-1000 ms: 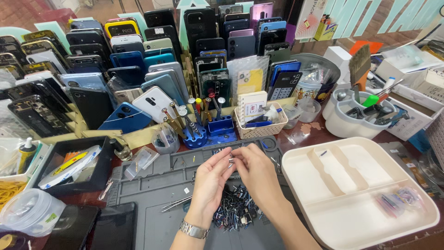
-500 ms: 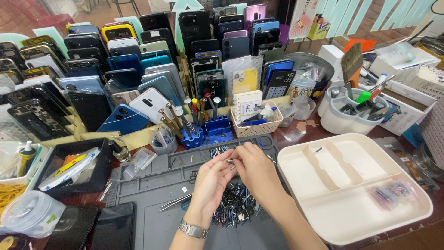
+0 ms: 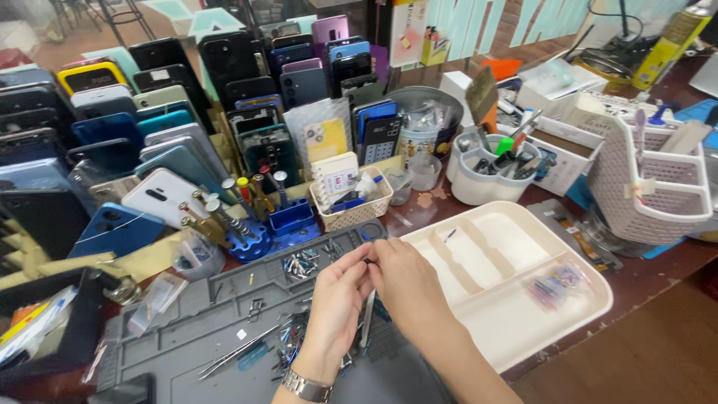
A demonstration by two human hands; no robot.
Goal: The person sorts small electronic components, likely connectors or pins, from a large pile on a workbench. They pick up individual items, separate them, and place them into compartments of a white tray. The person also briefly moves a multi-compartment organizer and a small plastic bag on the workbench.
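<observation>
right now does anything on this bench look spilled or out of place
Mostly crowded, not damaged. Small loose parts lie scattered on the grey work mat rather than in a container, near the left hand and right hand, which pinch something tiny together. The white tray holds just a small colourful heap in one compartment.

Your left hand point(image 3: 338, 305) wears a shiny metal-link wristwatch point(image 3: 306, 387) and, with your right hand point(image 3: 407, 288), pinches a tiny dark part point(image 3: 367, 261) over a matt grey rubbery work mat point(image 3: 217, 314). Beside you sits a smooth cream plastic tray point(image 3: 516, 299); the phone back covers point(image 3: 161, 161) look glossy, the small basket point(image 3: 357, 213) perforated plastic
</observation>
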